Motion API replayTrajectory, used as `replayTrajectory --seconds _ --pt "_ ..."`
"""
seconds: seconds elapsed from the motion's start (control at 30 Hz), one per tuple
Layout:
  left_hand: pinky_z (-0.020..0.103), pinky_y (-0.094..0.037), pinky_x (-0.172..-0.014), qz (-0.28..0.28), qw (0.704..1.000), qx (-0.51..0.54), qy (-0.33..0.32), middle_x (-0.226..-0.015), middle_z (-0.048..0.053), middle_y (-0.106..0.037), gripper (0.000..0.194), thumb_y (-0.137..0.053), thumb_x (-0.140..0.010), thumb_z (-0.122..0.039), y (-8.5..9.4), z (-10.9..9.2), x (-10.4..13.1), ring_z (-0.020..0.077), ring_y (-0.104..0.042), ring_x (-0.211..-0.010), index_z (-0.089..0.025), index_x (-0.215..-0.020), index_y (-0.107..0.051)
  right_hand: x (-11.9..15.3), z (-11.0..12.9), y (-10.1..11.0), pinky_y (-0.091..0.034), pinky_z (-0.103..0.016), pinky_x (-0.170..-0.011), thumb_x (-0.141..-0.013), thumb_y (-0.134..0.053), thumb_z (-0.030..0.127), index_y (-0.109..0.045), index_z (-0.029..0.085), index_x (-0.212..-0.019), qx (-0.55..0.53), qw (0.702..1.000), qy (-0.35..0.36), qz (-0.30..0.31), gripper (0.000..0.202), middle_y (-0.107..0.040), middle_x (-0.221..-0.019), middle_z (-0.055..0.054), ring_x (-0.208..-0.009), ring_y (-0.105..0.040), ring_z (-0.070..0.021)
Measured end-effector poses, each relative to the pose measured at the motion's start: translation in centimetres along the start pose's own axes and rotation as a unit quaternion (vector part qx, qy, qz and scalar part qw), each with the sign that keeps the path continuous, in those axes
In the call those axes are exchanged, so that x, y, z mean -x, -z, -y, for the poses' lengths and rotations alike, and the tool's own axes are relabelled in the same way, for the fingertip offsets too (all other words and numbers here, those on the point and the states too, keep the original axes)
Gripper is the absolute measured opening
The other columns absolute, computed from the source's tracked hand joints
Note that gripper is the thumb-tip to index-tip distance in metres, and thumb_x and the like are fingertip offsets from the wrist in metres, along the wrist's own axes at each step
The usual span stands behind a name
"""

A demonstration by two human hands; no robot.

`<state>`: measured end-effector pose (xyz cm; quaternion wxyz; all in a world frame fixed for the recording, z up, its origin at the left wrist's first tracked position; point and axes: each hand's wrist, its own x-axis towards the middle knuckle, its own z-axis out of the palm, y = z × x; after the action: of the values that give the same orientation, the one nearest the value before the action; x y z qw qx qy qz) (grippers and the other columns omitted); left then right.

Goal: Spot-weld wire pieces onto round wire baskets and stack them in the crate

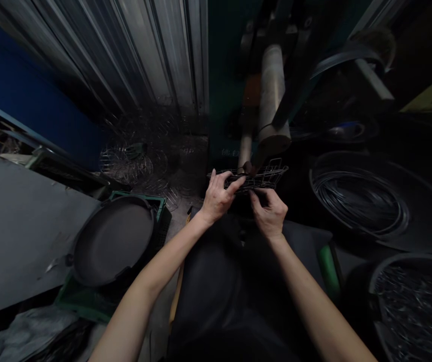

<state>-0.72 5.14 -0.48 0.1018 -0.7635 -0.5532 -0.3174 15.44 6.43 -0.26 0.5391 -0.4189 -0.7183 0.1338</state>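
A dark wire rack [274, 175], with thin crossed rods and a raised end on the right, lies under the tip of a machine in front of me. My left hand [218, 195] holds its left part, with the fingers bent over the wires and the thumb side toward the middle. Close to the rack's near edge, my right hand [270, 211] is closed in a pinch. What sits between its fingertips is too dark and small to name. Above the rack, the machine's pale cylinder [272, 95] and a thinner rod [245, 148] reach down to the wires.
To the left, a round black pan [115, 241] stands on a green crate [163, 201]. Several wire pieces [128, 163] are heaped on the floor behind it. At right are a tub with coiled wire [362, 201] and a bucket of small metal pieces [415, 306]. Dark cloth [234, 281] covers my lap.
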Motion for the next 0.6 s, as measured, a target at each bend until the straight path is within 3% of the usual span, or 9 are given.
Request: replayTrajectory --seconds 0.3,0.6 --pt "0.058 -0.03 -0.11 0.013 1.0 -0.001 0.017 -0.123 0.009 -0.049 0.047 -0.05 -0.085 -0.012 0.2 -0.3 -0.01 0.0223 -0.049 -0.118 -0.027 -0.129 -0.049 0.02 0.03 0.17 -0.051 -0.03 -0.07 -0.09 -0.053 0.035 -0.063 0.018 -0.089 0.015 0.999 -0.026 0.035 0.02 -0.067 -0.083 -0.006 -0.075 -0.063 -0.017" --pt "0.057 -0.028 -0.111 0.03 0.999 0.006 0.024 -0.123 0.01 -0.049 0.048 -0.052 -0.083 -0.012 0.24 -0.21 -0.17 0.0226 -0.049 -0.118 -0.026 -0.129 -0.049 0.27 -0.81 0.11 -0.052 -0.029 -0.069 -0.091 -0.052 0.033 -0.062 0.018 -0.092 -0.001 0.999 -0.005 0.046 0.018 -0.068 -0.084 -0.006 -0.075 -0.064 -0.0167"
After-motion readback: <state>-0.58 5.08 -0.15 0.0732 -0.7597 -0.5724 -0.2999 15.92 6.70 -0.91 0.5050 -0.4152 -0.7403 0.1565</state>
